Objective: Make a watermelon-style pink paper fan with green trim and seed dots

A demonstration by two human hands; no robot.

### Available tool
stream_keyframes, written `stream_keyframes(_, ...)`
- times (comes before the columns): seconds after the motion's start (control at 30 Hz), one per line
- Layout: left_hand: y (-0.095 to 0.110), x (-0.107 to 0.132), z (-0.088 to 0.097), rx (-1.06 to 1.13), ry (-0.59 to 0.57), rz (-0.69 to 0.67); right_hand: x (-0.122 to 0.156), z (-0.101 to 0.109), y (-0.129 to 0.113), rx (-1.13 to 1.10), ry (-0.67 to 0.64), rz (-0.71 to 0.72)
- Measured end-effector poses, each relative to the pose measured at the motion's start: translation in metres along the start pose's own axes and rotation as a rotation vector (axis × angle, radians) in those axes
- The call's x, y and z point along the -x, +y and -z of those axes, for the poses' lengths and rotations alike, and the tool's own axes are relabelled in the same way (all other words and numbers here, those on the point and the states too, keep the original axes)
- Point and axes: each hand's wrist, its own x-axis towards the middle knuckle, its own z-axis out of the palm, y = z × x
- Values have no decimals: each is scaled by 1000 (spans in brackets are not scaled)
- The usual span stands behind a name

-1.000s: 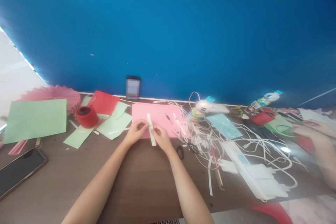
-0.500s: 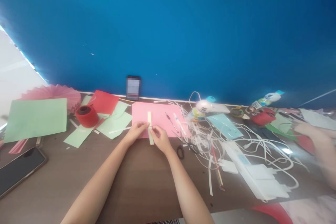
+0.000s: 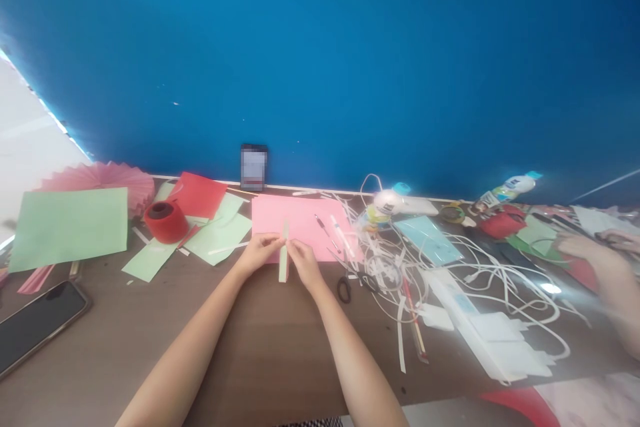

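A narrow pale green paper strip point(image 3: 283, 267) points away from me, pinched near its middle by both hands. My left hand point(image 3: 259, 250) is closed on its left side, thumb and forefinger together. From the right, my right hand point(image 3: 304, 259) grips it too, its fingertips almost meeting the left ones. Behind the strip lies a pink paper sheet point(image 3: 300, 213) carrying a dark pen point(image 3: 327, 230) and a white pen point(image 3: 342, 233). Black-handled scissors point(image 3: 345, 288) rest just right of my right hand.
Tangled white cables point(image 3: 495, 267) and a power strip point(image 3: 475, 327) fill the right side, near a bottle point(image 3: 383, 207). Left are a red tape roll point(image 3: 166, 221), green papers point(image 3: 70, 227) and a phone point(image 3: 40, 320). Another person's arm point(image 3: 600, 267) reaches in at far right. A small screen point(image 3: 254, 167) leans on the blue wall.
The strip has turned between my fingers, and its near end now shows wider and lower. My right fingers have shifted slightly left. The other person's hands have moved a little.
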Motion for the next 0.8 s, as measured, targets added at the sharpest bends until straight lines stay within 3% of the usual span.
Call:
stream_keyframes(0.47,0,0,0,9,4,139,0,3,-2,-3,-46,-1)
stream_keyframes(0.8,-9,-2,4,-106,-36,27,0,8,-1,20,-1,31)
